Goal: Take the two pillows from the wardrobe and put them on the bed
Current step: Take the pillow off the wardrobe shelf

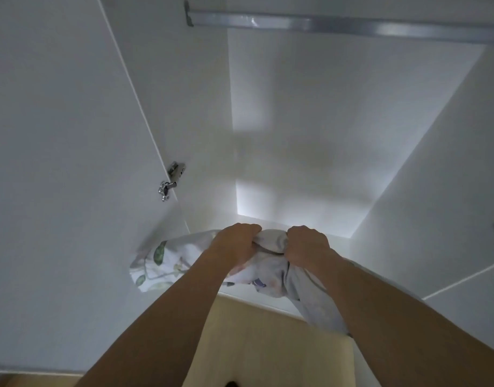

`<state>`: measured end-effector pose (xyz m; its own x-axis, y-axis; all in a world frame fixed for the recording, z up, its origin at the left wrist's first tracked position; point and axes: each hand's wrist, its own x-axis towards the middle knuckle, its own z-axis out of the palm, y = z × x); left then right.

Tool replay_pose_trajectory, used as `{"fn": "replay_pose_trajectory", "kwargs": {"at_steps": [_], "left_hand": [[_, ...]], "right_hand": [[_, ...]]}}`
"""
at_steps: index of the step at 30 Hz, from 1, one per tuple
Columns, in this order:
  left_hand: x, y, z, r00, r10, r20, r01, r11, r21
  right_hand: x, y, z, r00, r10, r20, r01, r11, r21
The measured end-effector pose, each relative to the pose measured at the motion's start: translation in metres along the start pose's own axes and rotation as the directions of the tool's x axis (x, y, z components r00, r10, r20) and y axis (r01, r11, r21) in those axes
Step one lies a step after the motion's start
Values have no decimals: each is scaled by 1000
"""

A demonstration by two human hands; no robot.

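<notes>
A floral pillow, white with green leaves, lies at the front edge of the white wardrobe's lower shelf. My left hand grips its bunched fabric near the top. My right hand is clenched on the same bunched cloth just to the right. The pillow's right part hangs down over the shelf edge below my right forearm. A second pillow is not visible.
The open wardrobe door stands at the left with a metal hinge. A metal hanging rail runs across the top. A beige panel lies below the shelf edge.
</notes>
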<state>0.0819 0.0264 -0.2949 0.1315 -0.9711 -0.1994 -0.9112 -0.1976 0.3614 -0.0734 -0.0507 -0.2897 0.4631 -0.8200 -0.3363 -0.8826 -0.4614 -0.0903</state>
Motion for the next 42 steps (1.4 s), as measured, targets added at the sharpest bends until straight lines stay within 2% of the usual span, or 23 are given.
{"fn": "replay_pose_trajectory", "kwargs": {"at_steps": [4,8,11,14,17,21,24,26,29,34,40,42], "left_hand": [[-29,-33,2,984,-164,-69,160,985,-58],[-79,-53,0,877,-435,-203,371,883,-289],[-125,-63,0,736,-618,-276,500,771,-395],[-170,-65,3,612,-730,-303,537,665,-518],[-210,-66,14,473,-856,-208,578,480,-660],[-259,-76,26,231,-968,-102,641,230,-732],[-285,-83,22,108,-989,-98,604,143,-784],[-289,-87,11,62,-986,-154,540,163,-826],[-284,-91,-6,79,-959,-273,442,279,-853],[-287,-94,0,45,-929,-367,337,360,-870],[-293,-77,7,16,-842,-540,448,489,-749],[-293,-65,17,52,-770,-636,487,576,-657]], "right_hand": [[-9,-28,3,998,19,56,-19,1000,5],[-23,-43,3,998,-3,65,0,999,43],[-36,-61,4,996,-66,65,63,997,52],[-45,-84,8,987,-124,100,120,992,48],[-54,-107,15,975,-167,148,173,984,-29],[-63,-131,21,943,-208,259,257,951,-172],[-67,-137,26,920,-229,319,293,941,-168],[-66,-137,30,918,-272,287,320,938,-134],[-64,-130,32,933,-284,223,305,950,-67],[-59,-111,28,936,-305,177,318,947,-48],[-58,-92,23,945,-291,147,298,954,-30],[-59,-87,22,948,-283,144,291,956,-37]]}}
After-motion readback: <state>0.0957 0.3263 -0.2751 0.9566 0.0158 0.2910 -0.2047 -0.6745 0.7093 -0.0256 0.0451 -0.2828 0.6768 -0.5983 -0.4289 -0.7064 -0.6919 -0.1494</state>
